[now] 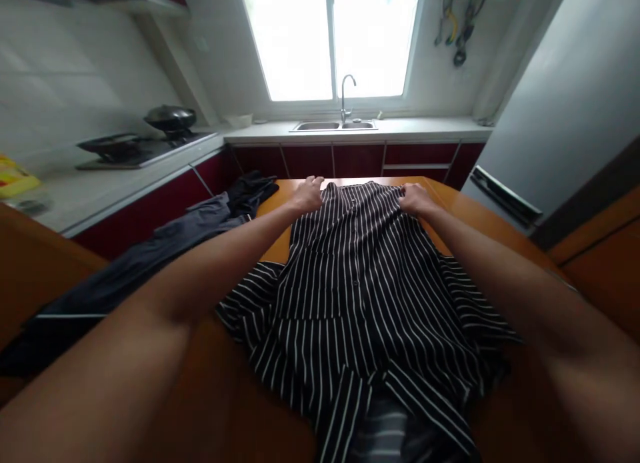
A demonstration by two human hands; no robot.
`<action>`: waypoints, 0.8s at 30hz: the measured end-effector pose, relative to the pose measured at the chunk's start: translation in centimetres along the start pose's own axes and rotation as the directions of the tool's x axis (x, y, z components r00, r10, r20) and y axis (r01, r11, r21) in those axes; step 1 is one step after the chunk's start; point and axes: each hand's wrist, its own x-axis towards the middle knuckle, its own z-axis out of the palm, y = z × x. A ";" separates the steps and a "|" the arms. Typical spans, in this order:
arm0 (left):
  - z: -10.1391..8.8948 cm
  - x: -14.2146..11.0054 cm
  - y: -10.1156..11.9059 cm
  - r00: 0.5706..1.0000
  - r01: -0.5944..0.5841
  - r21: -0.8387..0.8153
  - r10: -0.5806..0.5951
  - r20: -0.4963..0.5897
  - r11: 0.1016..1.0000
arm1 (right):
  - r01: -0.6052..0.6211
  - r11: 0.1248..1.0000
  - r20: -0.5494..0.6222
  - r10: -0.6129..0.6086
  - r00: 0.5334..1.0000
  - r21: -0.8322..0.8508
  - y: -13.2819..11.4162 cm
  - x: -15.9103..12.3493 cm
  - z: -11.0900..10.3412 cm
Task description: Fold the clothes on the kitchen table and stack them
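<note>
A black shirt with white stripes (320,283) lies spread front side up on the orange-brown wooden table (275,250). Its collar is toward me, its buttons run down the middle, and its hem is at the far side. Short sleeves stick out to both sides. My left hand (309,196) is at the far left corner of the hem, fingers bent and closed on the cloth edge. At the far right corner, my right hand (416,200) pinches the hem between thumb and fingers. The cloth between the hands lies fairly flat, with small wrinkles.
Dark trousers (185,230) lie along the table's left side. Beyond the table are a counter with a sink (325,126) and a faucet (344,96). A stove with a black wok (171,118) is at left, a grey fridge (565,103) at right.
</note>
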 end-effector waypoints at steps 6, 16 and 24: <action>-3.5 -10.6 -5.3 0.973 -0.146 0.076 0.129 0.192 0.986 | 0.185 0.978 -0.067 -0.179 0.982 0.094 2.0 -8.1 -3.8; -9.2 -32.5 -7.5 0.840 -0.303 -0.271 0.390 0.376 0.914 | 0.497 0.820 -0.083 -0.495 0.865 0.285 7.7 -31.5 -7.0; -4.6 -41.9 6.1 0.754 -0.554 -0.361 0.636 0.166 0.750 | 0.627 0.730 0.090 -0.668 0.739 0.271 7.5 -39.9 -5.3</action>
